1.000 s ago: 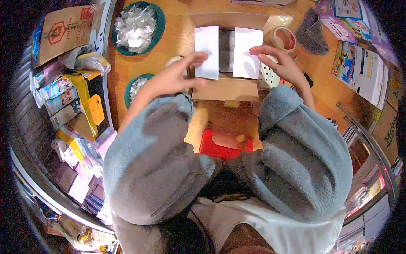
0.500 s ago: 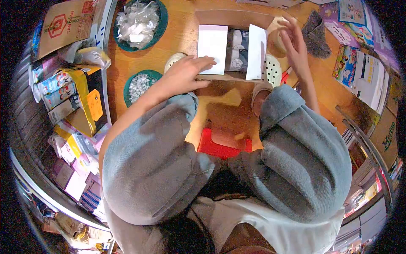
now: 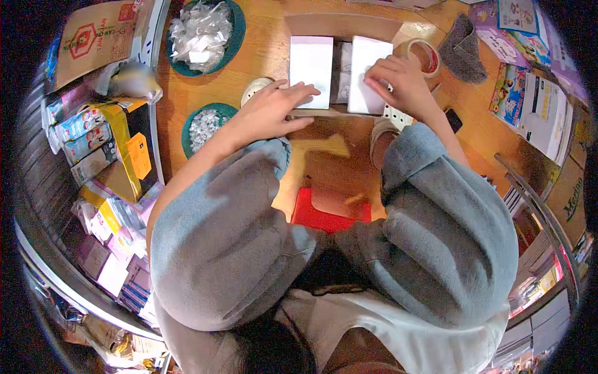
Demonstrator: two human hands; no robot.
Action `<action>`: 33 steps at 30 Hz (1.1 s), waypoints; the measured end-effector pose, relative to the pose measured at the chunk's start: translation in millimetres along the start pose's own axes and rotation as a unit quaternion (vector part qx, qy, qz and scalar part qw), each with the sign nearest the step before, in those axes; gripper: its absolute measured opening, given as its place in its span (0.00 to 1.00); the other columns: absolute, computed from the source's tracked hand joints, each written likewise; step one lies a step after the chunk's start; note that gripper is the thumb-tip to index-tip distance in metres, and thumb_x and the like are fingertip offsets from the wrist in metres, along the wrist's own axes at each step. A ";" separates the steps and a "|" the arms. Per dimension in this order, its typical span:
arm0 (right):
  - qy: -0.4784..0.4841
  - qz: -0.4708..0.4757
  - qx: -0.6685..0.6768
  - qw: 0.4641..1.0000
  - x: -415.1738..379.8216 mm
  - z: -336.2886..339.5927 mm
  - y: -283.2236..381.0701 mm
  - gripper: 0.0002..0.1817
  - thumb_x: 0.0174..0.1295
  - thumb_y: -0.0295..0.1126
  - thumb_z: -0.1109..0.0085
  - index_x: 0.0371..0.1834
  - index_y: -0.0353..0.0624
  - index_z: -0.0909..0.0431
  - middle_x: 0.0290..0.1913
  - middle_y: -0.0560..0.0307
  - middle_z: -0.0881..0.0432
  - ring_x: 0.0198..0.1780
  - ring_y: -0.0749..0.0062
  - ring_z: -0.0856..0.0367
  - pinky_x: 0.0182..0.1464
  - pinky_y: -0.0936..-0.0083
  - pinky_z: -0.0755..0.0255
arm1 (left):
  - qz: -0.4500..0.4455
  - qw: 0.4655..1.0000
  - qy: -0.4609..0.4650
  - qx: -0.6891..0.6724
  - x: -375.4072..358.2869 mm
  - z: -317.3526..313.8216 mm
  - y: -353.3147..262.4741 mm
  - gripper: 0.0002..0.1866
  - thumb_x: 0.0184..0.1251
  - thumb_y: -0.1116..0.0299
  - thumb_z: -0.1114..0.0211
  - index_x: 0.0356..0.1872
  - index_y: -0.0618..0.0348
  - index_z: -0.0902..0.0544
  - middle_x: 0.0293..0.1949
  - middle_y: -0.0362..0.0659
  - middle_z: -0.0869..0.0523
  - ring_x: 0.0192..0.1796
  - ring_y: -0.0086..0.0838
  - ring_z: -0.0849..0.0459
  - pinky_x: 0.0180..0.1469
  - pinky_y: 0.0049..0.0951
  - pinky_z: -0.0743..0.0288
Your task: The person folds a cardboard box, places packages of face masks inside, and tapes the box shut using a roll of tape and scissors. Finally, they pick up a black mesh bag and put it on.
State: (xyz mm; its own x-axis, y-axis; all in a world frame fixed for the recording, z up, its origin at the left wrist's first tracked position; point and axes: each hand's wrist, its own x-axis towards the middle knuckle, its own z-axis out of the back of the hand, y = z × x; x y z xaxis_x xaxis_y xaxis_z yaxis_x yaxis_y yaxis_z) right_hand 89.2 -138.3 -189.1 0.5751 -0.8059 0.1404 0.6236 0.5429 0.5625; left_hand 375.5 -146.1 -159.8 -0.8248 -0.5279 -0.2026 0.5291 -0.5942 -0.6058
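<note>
A cardboard box (image 3: 339,115) with white inner flaps stands on the floor between my feet. My left hand (image 3: 271,109) lies over its near left corner, fingers spread, fingertips on the left white flap (image 3: 311,65). My right hand (image 3: 402,87) bends its fingers together against the right white flap (image 3: 367,93); whether anything is pinched in them is hidden. Through the narrow gap between the flaps, grey-and-white packages (image 3: 342,71) show inside. The far brown flap (image 3: 339,25) is folded outward. Just beyond my right hand is a tape roll (image 3: 434,59).
Two green baskets, one with clear plastic scraps (image 3: 240,37) and one with small white pieces (image 3: 187,134), stand left. A grey cloth (image 3: 462,53) and a dark flat object (image 3: 453,120) lie right. Packed shelves flank me; a red stool (image 3: 311,215) is below.
My right hand has come left from above the tape roll onto the right flap, and its fingers have drawn together. That flap is flatter, narrowing the gap. My left hand stays put.
</note>
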 end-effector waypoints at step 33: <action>-0.066 -0.120 0.120 0.983 -10.9 -30.7 -17.5 0.15 0.58 0.32 0.44 0.50 0.50 0.23 0.60 0.58 0.29 0.64 0.60 0.36 0.64 0.66 0.42 | 0.155 0.962 -0.222 0.021 19.1 -19.9 34.4 0.32 0.44 0.65 0.29 0.53 0.59 0.33 0.52 0.51 0.29 0.54 0.41 0.28 0.52 0.35 0.31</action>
State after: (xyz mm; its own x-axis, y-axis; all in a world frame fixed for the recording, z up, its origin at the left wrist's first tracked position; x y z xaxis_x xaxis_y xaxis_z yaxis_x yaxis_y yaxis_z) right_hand 88.3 -131.8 -225.4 0.3420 -0.9367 0.0755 0.5805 0.2737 0.7669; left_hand 374.0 -164.5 -199.8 -0.4644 -0.8855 -0.0153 0.7515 -0.3849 -0.5358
